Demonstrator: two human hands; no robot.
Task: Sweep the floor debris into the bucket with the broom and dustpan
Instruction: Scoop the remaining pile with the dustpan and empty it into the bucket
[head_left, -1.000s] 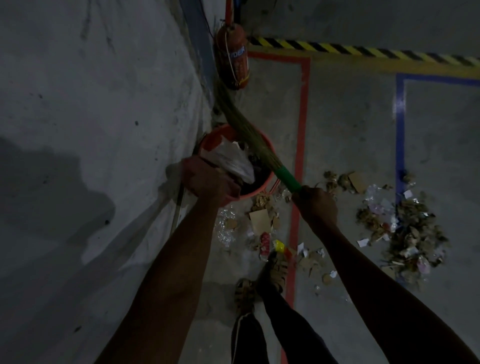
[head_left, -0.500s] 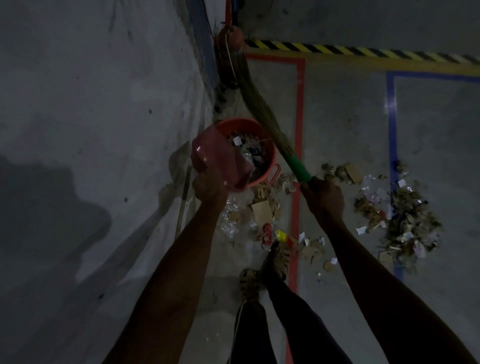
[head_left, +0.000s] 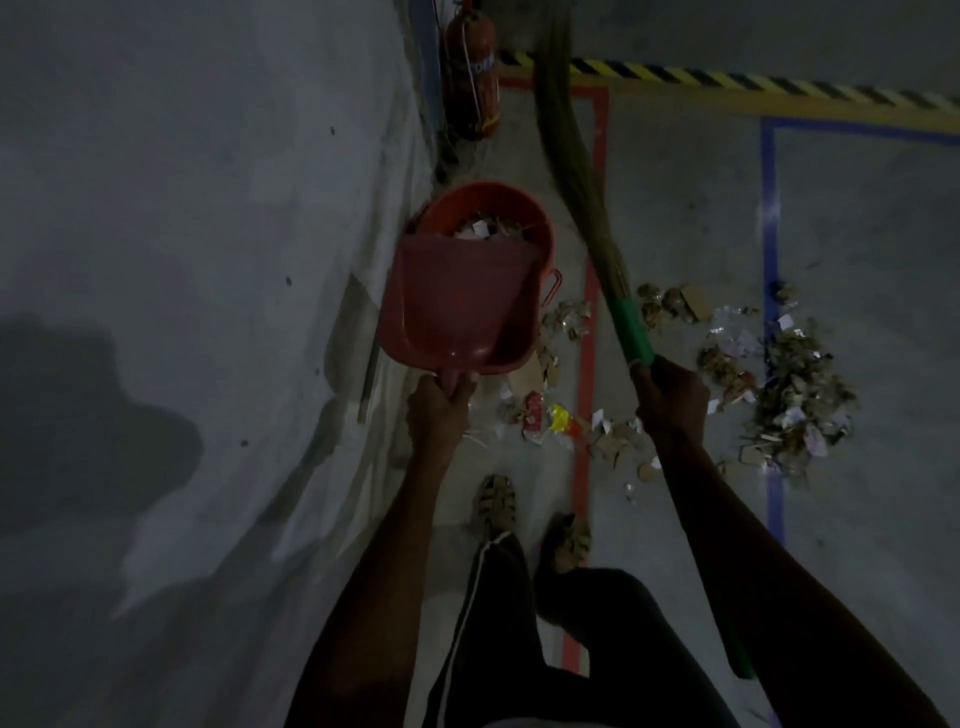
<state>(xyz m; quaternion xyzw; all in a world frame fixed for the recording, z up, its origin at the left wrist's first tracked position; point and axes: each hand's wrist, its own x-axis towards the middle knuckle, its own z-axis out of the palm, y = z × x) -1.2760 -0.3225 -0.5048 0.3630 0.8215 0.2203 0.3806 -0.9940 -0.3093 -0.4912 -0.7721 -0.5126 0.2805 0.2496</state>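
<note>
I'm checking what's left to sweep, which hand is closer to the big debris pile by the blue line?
Right. The right hand, gripping the broom, is just left of the big debris pile; the left hand, holding the dustpan, is farther left, past the red line.

We find only one piece of lettering: pale capitals on a label across the body of the red fire extinguisher (head_left: 471, 67) standing by the wall. The scene is dim and the letters are blurred, so we cannot read the word. On the scraps of paper and wrappers (head_left: 556, 418) on the floor we make out no legible print.
</note>
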